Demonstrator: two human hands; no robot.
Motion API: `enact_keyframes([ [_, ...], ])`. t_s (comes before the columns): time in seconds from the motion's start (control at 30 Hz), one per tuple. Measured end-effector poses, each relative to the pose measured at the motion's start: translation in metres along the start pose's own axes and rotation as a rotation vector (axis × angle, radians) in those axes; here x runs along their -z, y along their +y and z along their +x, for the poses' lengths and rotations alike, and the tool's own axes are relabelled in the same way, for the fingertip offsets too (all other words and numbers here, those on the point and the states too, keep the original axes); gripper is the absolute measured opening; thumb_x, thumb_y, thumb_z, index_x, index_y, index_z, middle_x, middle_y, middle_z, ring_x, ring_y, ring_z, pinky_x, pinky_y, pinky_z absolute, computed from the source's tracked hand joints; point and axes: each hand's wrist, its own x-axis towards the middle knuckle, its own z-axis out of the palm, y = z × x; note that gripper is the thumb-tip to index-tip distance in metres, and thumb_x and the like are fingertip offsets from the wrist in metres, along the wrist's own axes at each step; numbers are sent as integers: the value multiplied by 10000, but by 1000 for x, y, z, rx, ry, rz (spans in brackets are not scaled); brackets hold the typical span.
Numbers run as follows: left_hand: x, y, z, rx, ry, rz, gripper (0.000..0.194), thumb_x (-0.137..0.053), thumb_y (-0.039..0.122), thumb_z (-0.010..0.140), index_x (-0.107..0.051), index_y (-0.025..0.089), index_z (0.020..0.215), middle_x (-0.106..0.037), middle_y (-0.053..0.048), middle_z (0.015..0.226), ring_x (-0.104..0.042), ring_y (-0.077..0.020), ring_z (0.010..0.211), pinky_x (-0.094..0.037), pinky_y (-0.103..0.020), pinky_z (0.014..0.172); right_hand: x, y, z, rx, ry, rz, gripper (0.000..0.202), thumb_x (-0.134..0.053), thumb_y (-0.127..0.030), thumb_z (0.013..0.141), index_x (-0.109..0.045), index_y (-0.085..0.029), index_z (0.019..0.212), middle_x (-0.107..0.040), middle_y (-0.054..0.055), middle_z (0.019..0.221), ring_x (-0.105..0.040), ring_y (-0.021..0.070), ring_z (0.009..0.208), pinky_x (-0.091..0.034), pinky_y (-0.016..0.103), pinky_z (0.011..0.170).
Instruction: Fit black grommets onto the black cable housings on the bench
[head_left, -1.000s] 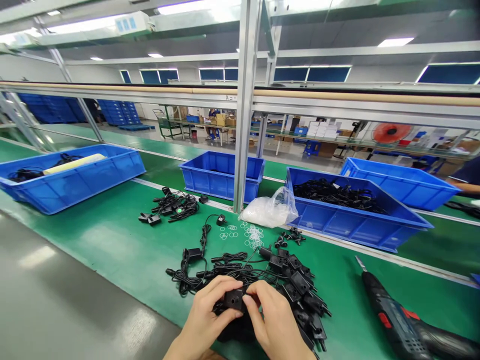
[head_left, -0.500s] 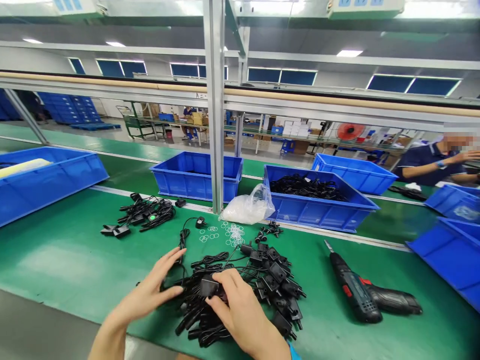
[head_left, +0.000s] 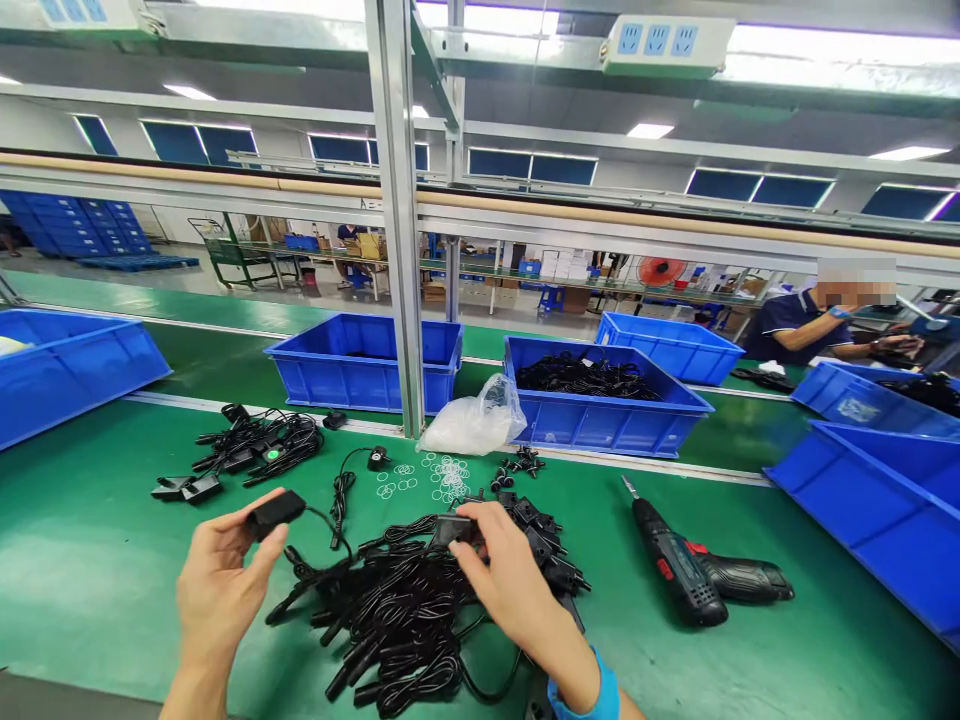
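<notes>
My left hand (head_left: 221,590) grips a black box-shaped housing (head_left: 276,514) between thumb and fingers, raised left of the cable pile; a thin cable runs from it. My right hand (head_left: 510,565) pinches another small black box-shaped part (head_left: 451,529) at the pile's upper edge. Below and between the hands lies a heap of coiled black cables (head_left: 397,610) with straight connector ends. Several black boxes with short nozzles (head_left: 551,560) lie partly hidden behind my right hand. Just past the heap are a single black cable (head_left: 343,495) and scattered clear rings (head_left: 448,478).
A black power screwdriver (head_left: 679,565) lies on the right. At the left is another cable bundle (head_left: 289,445). Small black fittings (head_left: 517,465) and a clear plastic bag (head_left: 469,425) sit near a metal post (head_left: 397,250). Blue bins (head_left: 600,430) line the back; a co-worker (head_left: 795,325) sits beyond.
My left hand, open beside the heap before, has moved left and up and now grips a black housing. My right hand's part has shifted up toward the heap's far edge. The view has turned right.
</notes>
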Motion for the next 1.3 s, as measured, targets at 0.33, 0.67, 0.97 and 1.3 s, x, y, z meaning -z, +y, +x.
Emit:
enact_keyframes([
  [0.33,-61,68,-41,383,-398,-532,512,-824,486,765,-622,196,1136,-738,-98,1078,-728,-266,948,-635,-304,695,62,60,21,-205,-130,-266,115,-627,-301,914,-707,-223,943,-665,6,814,-608,178,734,-461,293,674],
  [0.67,-96,64,-81,439,-733,-466,477,-807,412,798,-650,231,1209,-691,-94,1225,-669,-269,1143,-583,-313,912,67,151,76,-433,-105,-592,178,-643,-255,956,-650,-151,1100,-675,56,1058,-650,216,996,-533,430,899],
  [0.97,-89,58,-97,428,-679,-363,508,-844,457,719,-694,249,1158,-739,-60,1144,-692,-271,1090,-583,-284,930,48,167,73,-542,-79,-651,236,-653,-313,961,-647,-148,1130,-675,69,1121,-658,227,1035,-545,462,927],
  [1.3,-95,53,-105,151,-751,-181,398,-756,395,801,-716,235,1162,-728,-85,1152,-707,-257,1030,-586,-322,929,70,72,26,-253,-3,-160,314,-494,-153,978,-632,-192,1258,-673,34,1028,-656,129,845,-542,252,759],
])
